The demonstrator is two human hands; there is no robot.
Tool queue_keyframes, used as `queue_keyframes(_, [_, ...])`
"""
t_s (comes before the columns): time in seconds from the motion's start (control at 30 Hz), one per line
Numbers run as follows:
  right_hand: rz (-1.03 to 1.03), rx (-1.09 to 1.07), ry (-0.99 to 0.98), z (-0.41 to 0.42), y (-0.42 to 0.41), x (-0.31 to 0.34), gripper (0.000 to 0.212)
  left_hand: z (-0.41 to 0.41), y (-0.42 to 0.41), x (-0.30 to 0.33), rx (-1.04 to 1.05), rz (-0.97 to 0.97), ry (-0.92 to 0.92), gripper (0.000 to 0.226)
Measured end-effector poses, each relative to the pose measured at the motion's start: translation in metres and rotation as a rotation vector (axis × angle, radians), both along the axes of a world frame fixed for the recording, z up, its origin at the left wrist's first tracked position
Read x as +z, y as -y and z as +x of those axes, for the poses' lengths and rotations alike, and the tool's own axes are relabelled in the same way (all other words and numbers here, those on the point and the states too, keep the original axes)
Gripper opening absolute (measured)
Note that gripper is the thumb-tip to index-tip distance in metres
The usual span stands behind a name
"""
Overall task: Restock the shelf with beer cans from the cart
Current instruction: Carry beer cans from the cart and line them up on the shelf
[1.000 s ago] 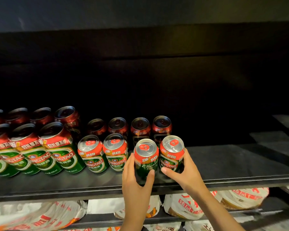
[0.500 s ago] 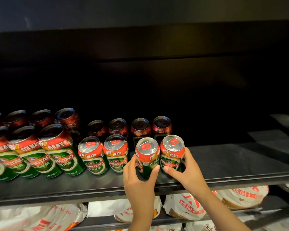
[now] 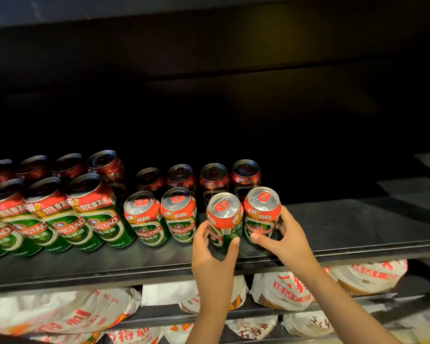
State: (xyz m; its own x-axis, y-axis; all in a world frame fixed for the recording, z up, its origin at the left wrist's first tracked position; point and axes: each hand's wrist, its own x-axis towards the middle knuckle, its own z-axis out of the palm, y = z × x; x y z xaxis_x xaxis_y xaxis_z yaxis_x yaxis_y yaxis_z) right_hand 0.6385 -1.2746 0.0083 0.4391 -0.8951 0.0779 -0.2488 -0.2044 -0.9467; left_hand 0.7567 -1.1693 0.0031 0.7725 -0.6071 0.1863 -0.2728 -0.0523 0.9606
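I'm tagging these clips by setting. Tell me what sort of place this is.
Most likely a shop or supermarket aisle. Rows of identical green Tsingtao beer cans face outward on a dark shelf, and packaged goods in white wrappers fill the shelf below.

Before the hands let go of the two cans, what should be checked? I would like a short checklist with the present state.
1. Left hand holds the left can: ok.
2. Right hand holds the right can: ok.
3. Both cans' bases flat on the shelf: cannot tell, the hands hide them.
4. Right can's label faces front: ok.
5. Left can's label faces front: not ok, it is turned sideways.
6. Bare shelf to the right for more cans: ok.
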Motion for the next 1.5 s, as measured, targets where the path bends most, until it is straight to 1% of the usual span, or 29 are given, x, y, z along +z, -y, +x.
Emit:
queue_keyframes(0.1, [0.004, 0.005, 0.008, 0.000, -0.001, 0.003, 0.070, 0.000, 0.002, -0.001, 0.029, -0.004, 0.026, 0.073])
queue_keyframes(0.2, [-0.007, 0.011, 0.024, -0.001, -0.001, 0.003, 0.075, -0.004, 0.008, 0.000, 0.087, 0.020, 0.071, 0.074])
queue_keyframes(0.3, [-0.009, 0.022, 0.013, -0.001, -0.003, 0.004, 0.070, -0.008, 0.012, 0.003, 0.135, 0.045, 0.109, 0.072])
queue_keyframes(0.4, [-0.003, 0.028, 0.023, -0.001, -0.005, 0.008, 0.068, -0.008, 0.010, 0.002, 0.120, 0.032, 0.130, 0.074])
queue_keyframes(0.47, [-0.001, 0.022, 0.039, 0.000, -0.006, 0.009, 0.069, -0.009, 0.006, 0.002, 0.081, 0.025, 0.105, 0.069])
queue_keyframes(0.53, [-0.005, 0.011, 0.041, 0.000, -0.006, 0.009, 0.068, -0.009, 0.002, 0.001, 0.043, 0.030, 0.069, 0.057])
queue_keyframes(0.6, [-0.009, 0.007, 0.037, 0.001, -0.005, 0.009, 0.067, -0.008, 0.001, 0.002, 0.042, 0.041, 0.066, 0.055])
queue_keyframes(0.7, [-0.007, 0.003, 0.027, 0.001, -0.004, 0.007, 0.067, -0.008, 0.003, 0.003, 0.066, 0.041, 0.060, 0.064])
queue_keyframes(0.77, [-0.005, 0.006, 0.024, 0.000, -0.003, 0.006, 0.070, -0.009, 0.005, 0.003, 0.091, 0.047, 0.093, 0.074])
queue_keyframes(0.83, [-0.005, 0.011, 0.023, -0.001, -0.003, 0.006, 0.074, -0.010, 0.007, 0.003, 0.117, 0.050, 0.126, 0.076])
queue_keyframes(1.0, [-0.002, 0.031, 0.024, -0.003, -0.003, 0.007, 0.075, -0.010, 0.013, 0.007, 0.183, 0.037, 0.097, 0.060])
queue_keyframes(1.07, [0.000, 0.039, 0.032, -0.003, -0.003, 0.007, 0.075, -0.011, 0.014, 0.008, 0.190, 0.025, 0.106, 0.057])
queue_keyframes(1.17, [0.001, 0.049, 0.020, -0.002, -0.003, 0.008, 0.071, -0.010, 0.012, 0.005, 0.186, 0.024, 0.143, 0.060])
queue_keyframes(1.3, [-0.019, 0.031, 0.016, -0.001, -0.005, 0.006, 0.066, -0.007, 0.006, -0.005, 0.141, 0.067, 0.247, 0.064])
queue_keyframes(1.4, [-0.032, 0.007, 0.014, 0.000, -0.006, 0.005, 0.069, -0.006, 0.006, -0.004, 0.142, 0.064, 0.230, 0.063])
queue_keyframes(1.5, [0.002, -0.010, 0.038, 0.000, -0.006, 0.005, 0.072, -0.007, 0.008, -0.001, 0.164, 0.049, 0.214, 0.063])
